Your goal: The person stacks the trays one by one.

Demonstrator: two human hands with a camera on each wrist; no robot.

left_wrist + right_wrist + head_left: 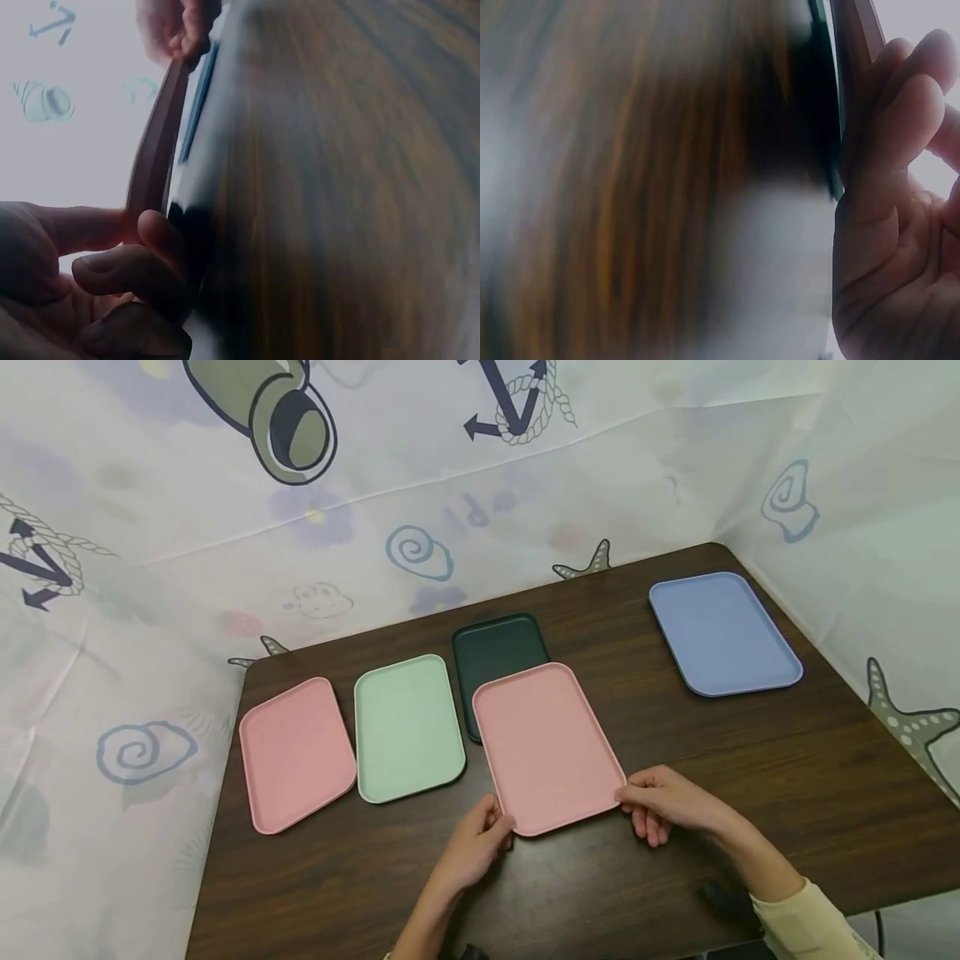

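Both hands hold a pink tray by its two near corners. My left hand pinches the near left corner, thumb on top, and in the left wrist view the left fingers curl under the tray's edge. At the near right corner my right hand pinches the rim between thumb and fingers. The right wrist view has the right fingers against the tray's edge. The tray's far part covers some of a dark green tray behind it, and the tray seems raised off the table.
On the left of the brown wooden table lie another pink tray and a light green tray, side by side. A blue tray lies at the far right. Patterned white cloth hangs around the table's back and sides.
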